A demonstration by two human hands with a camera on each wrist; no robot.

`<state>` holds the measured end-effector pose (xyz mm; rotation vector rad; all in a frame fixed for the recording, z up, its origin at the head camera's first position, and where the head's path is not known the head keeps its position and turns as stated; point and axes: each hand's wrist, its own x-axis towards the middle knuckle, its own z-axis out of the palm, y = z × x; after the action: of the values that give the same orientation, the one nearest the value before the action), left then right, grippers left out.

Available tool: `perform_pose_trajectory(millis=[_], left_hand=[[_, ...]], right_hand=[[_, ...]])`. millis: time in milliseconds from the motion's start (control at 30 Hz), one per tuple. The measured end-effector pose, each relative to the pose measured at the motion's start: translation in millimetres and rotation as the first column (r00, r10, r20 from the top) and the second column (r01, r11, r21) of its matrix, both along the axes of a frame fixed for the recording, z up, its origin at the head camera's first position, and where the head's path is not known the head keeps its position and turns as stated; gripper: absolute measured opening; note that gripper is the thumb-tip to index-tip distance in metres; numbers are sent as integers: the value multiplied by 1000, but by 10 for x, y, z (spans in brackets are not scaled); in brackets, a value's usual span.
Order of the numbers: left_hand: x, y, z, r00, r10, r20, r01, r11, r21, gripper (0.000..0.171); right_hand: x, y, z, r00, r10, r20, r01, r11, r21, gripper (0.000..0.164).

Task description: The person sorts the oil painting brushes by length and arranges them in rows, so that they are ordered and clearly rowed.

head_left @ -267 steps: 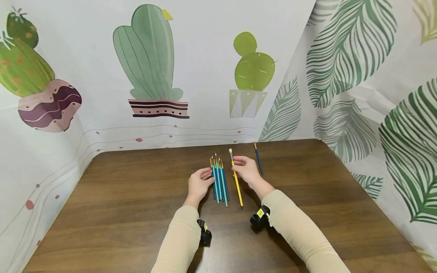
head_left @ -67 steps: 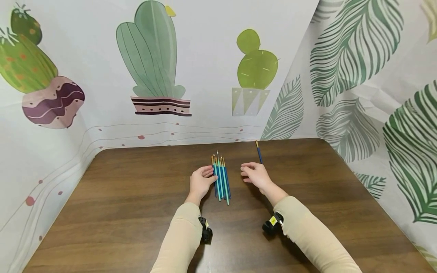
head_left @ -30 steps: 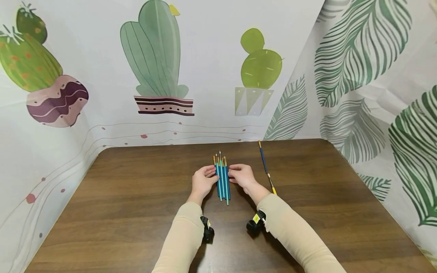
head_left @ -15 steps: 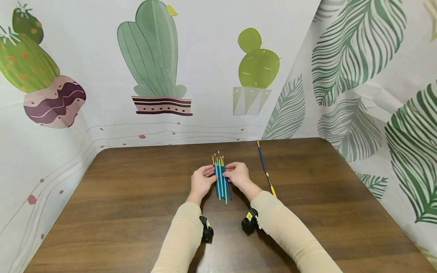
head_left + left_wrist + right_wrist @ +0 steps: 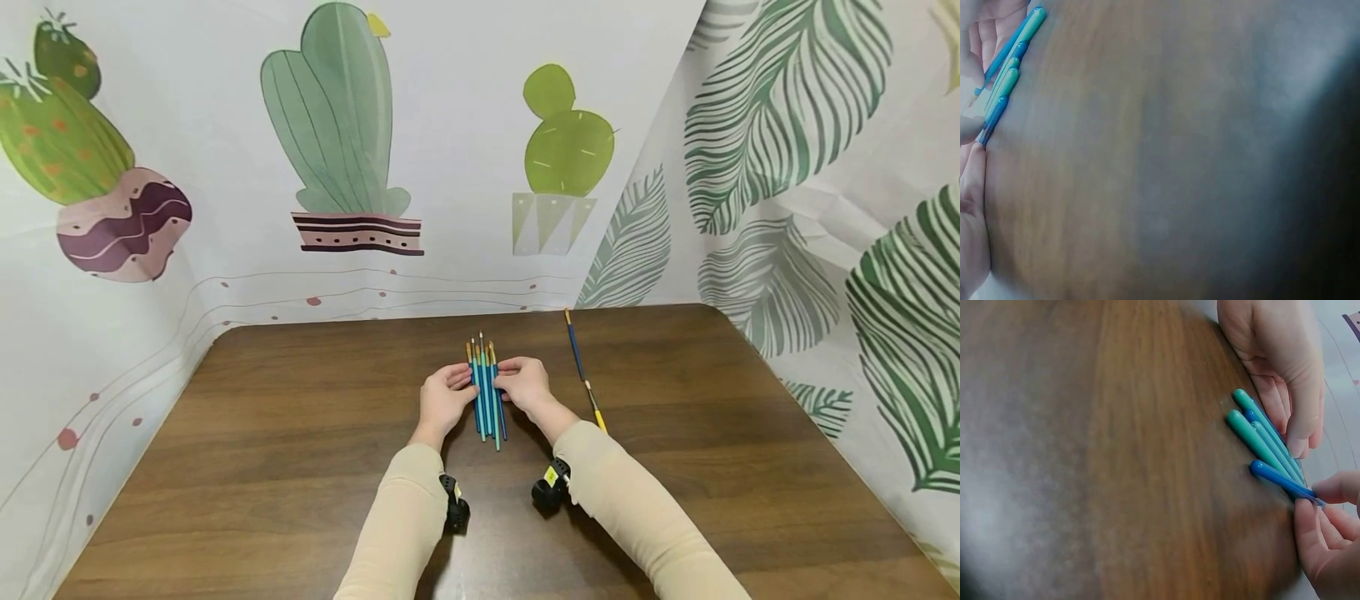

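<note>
A bundle of teal and blue paintbrushes [image 5: 485,400] lies on the wooden table, bristles pointing away. At its left side is my left hand [image 5: 444,402], fingers along the edge and thumb tip touching the nearest handles. On the other side my right hand [image 5: 525,385] pinches a dark blue paintbrush [image 5: 1279,480] between thumb and fingers, its handle end slightly apart from the teal ones in the right wrist view. Farther right lies a yellow paintbrush [image 5: 596,410], partly hidden by the right sleeve. Beyond it, almost in line, lies another blue paintbrush [image 5: 574,346].
The brown table [image 5: 300,467] reaches back to a wall hanging [image 5: 457,150] printed with cacti and leaves. Each wrist carries a small black camera [image 5: 455,504]. Bare wood extends left of the brushes and in front of them.
The yellow paintbrush, earlier in my right hand, now lies at the right below the lone blue one. My right hand has come back left and taken hold of the bundle's outer blue brush. Left hand stays put.
</note>
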<state>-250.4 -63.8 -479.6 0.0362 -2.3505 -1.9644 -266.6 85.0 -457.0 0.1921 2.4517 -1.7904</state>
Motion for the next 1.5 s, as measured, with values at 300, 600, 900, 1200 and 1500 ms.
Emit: perform_pose_trajectory(millis=[300, 600, 900, 1200, 1500], left_hand=[[-10, -10, -11, 1000, 5, 18, -5, 1000, -15, 40], [-4, -8, -10, 1000, 11, 23, -10, 1000, -27, 40], [4, 5, 3, 1000, 9, 5, -9, 999, -37, 40], [-12, 3, -5, 1000, 6, 7, -6, 999, -44, 40], [-15, 0, -9, 1000, 8, 26, -6, 998, -55, 41]], right_hand=[[13, 18, 76, 1000, 8, -14, -8, 1000, -23, 31], [36, 84, 161, 1000, 10, -20, -11, 1000, -29, 34], [60, 222, 198, 999, 12, -34, -13, 1000, -27, 34], [38, 367, 196, 999, 4, -39, -5, 999, -37, 34], [40, 457, 225, 999, -8, -40, 5, 999, -51, 35]])
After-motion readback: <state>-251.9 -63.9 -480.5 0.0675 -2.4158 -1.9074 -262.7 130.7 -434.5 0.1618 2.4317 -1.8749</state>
